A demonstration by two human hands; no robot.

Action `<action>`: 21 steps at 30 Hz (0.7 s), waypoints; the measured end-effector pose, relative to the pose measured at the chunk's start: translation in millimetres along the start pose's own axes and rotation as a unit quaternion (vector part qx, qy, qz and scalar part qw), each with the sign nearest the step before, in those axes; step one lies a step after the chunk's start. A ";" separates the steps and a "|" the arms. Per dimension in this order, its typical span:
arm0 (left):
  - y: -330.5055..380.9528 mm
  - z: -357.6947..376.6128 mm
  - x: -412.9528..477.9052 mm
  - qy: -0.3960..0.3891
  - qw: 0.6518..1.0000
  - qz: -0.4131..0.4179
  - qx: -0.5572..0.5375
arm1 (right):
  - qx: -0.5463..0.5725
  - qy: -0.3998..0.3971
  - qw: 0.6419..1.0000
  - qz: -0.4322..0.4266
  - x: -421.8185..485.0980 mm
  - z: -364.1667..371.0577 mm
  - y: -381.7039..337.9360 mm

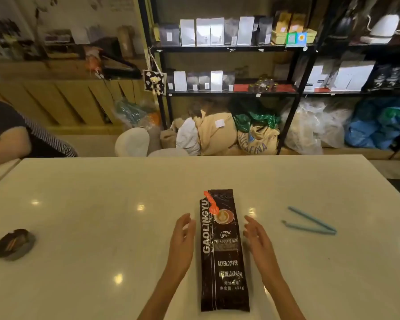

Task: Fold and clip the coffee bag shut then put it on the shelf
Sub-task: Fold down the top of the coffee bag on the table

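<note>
On the white table [102,204] we kept our left hand [181,234] spread wide and empty just left of the coffee bag [222,252], which lay flat and unfolded between our palms. Our right hand [255,234] was likewise spread and empty; farther right lay the blue clip [312,225], splayed apart.

Head-height view, forward-down over table [79,204], toward shelves [229,48].

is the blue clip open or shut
Open: the blue clip lies on the table with its two arms spread in a V, joined only at one end.
</note>
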State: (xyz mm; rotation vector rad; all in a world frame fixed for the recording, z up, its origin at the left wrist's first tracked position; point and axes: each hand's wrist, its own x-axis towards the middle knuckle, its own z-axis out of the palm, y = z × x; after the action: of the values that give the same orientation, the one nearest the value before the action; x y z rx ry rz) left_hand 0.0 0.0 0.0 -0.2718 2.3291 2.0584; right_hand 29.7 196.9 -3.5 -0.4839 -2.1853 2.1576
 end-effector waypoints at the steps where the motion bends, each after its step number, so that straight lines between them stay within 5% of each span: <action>1: -0.5 6.9 -3.0 -0.024 0.999 -0.036 0.003 | -0.009 -0.009 1.000 0.022 -3.9 7.4 2.7; 11: 4.8 47.4 -14.6 -0.051 0.992 -0.057 -0.096 | 0.096 0.034 0.995 0.018 -11.8 20.1 12.8; 21: 7.4 39.2 -0.2 -0.025 0.989 -0.031 -0.145 | 0.020 0.064 0.994 -0.082 1.9 16.9 3.9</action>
State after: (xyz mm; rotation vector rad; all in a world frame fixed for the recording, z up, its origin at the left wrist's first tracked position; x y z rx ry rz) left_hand -4.7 39.5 2.2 -0.2893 1.9633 2.3386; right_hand 24.6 180.9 -8.3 -0.4121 -2.0340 2.0239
